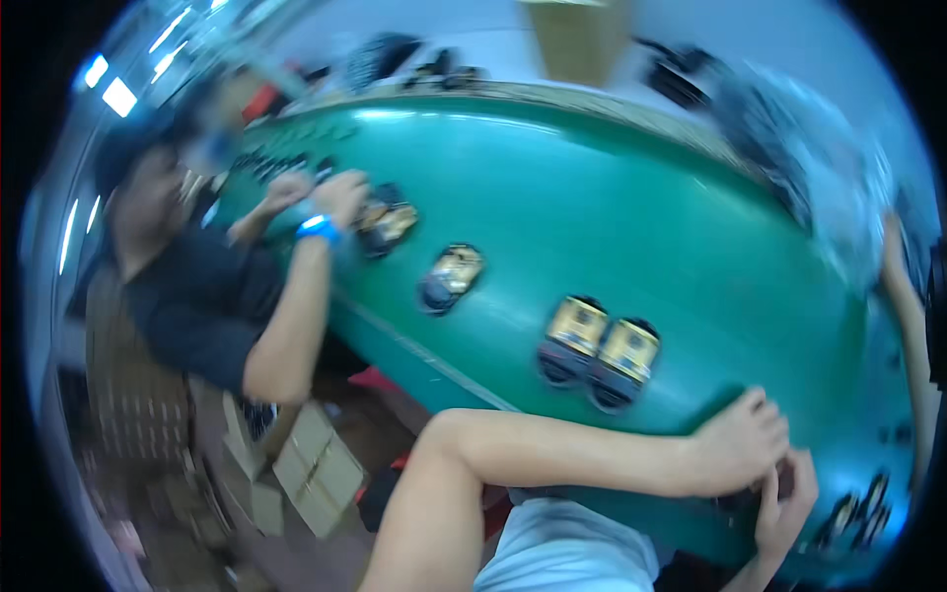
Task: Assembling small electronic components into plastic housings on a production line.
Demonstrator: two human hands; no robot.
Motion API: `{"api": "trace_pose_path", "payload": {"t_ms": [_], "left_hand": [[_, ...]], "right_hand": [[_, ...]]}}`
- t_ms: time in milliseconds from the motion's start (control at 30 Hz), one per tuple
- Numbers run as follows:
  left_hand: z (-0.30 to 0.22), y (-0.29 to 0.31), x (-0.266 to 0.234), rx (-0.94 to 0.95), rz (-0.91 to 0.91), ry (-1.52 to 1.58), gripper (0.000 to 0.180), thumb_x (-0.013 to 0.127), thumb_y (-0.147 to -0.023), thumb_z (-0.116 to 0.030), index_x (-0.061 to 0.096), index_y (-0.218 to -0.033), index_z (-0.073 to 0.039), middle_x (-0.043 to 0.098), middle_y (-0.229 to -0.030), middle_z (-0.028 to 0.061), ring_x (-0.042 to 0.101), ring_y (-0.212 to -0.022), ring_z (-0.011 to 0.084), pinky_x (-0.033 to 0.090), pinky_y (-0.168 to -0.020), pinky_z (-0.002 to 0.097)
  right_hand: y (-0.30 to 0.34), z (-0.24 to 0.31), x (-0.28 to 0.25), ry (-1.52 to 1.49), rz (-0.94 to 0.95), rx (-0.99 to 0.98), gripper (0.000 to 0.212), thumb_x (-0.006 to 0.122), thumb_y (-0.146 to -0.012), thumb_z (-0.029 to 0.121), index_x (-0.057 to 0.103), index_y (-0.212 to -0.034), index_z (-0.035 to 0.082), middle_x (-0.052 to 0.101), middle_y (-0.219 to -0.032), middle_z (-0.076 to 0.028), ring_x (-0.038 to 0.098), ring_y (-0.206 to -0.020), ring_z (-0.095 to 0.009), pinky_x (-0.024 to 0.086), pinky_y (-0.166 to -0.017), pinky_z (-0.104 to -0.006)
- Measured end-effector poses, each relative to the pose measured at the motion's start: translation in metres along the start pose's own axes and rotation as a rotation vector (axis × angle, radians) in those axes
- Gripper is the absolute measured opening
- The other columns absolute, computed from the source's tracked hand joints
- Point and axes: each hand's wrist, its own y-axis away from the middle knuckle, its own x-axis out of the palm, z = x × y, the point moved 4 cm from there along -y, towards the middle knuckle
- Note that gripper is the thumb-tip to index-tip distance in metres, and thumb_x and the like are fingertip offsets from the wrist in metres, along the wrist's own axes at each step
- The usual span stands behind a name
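My left hand (742, 444) reaches across to the right side of the green table, its fingers curled closed. Just beside it is my right hand (787, 498), with bent fingers close to the left fingertips. Whatever is between the two hands is hidden and blurred. To the left of my hands, two rounded black devices with yellowish boxy tops lie side by side: one device (572, 337) and a second device (625, 361). Farther left lies a similar black device (452, 277) by itself.
At the left a co-worker with a blue wristband (318, 228) handles another black device (387, 219). Small dark parts (858, 515) lie at the lower right. A clear plastic bag (804, 158) and a cardboard box (577, 39) are at the far side. Cartons (318, 472) stand below the table.
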Motion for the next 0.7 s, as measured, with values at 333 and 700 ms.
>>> {"api": "trace_pose_path", "payload": {"t_ms": [333, 700], "left_hand": [[0.022, 0.031, 0.011, -0.090, -0.093, 0.051, 0.023, 0.073, -0.065, -0.020, 0.068, -0.082, -0.005, 0.060, -0.088, 0.0081, 0.055, -0.098, 0.0260, 0.038, -0.096, 0.0428], [0.055, 0.016, -0.043, -0.140, -0.006, 0.217, 0.015, 0.077, -0.074, -0.007, 0.072, -0.087, -0.011, 0.070, -0.098, 0.0042, 0.066, -0.097, 0.0244, 0.045, -0.087, 0.0417]], "right_hand": [[-0.012, 0.029, 0.011, 0.131, 0.210, -0.248, 0.018, 0.074, -0.093, 0.005, 0.073, -0.109, -0.002, 0.067, -0.099, -0.010, 0.063, -0.079, -0.019, 0.052, -0.069, -0.0286], [-0.046, 0.028, 0.030, 0.118, 0.145, -0.243, 0.022, 0.084, -0.077, 0.007, 0.074, -0.096, -0.001, 0.062, -0.081, -0.006, 0.053, -0.062, -0.014, 0.042, -0.057, -0.0274]]}}
